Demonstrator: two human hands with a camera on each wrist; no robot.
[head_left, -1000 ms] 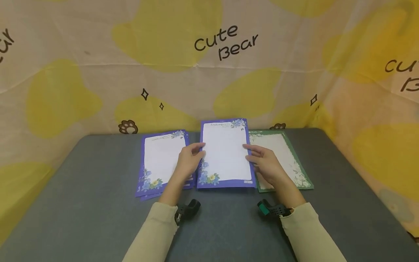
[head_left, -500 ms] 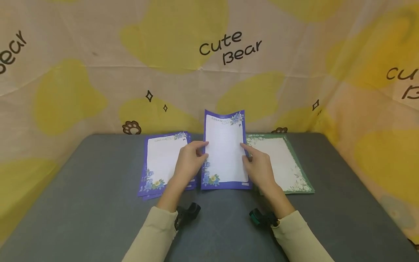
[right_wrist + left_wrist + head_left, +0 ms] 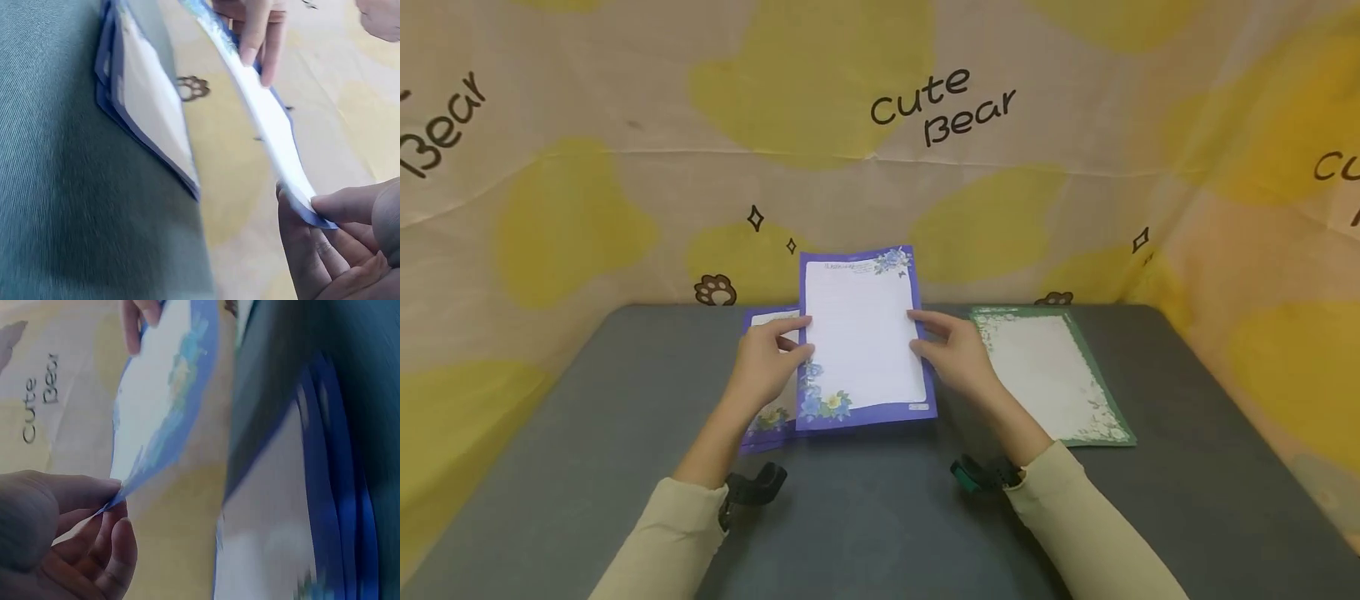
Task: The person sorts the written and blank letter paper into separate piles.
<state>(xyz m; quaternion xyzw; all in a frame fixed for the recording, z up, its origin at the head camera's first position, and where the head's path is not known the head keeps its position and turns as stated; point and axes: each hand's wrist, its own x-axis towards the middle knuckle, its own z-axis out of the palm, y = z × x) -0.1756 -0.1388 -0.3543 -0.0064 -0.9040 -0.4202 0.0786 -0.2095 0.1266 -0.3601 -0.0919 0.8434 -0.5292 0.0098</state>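
Observation:
Both hands hold up a purple-bordered sheet of paper (image 3: 863, 333) with blue and yellow flowers printed in its corners. At its left edge, my left hand (image 3: 765, 360) pinches it between thumb and fingers. My right hand (image 3: 958, 354) pinches the opposite edge. In both wrist views the sheet is raised off the table and slightly bent. Behind and below it, partly hidden, lies a stack of purple-bordered sheets (image 3: 269, 537), its edges fanned unevenly. To the right of my right hand lies a green-bordered sheet (image 3: 1052, 375) with a pale floral print.
A dark grey table (image 3: 865, 517) bears the papers. Behind it hangs a cream cloth (image 3: 820, 108) with yellow patches and "Cute Bear" lettering, close to the table's far edge. Each wrist wears a black camera strap.
Both hands have carried the held sheet leftward, from beside the green-bordered sheet to in front of the purple stack. It bowed inward half a second ago and is flatter now.

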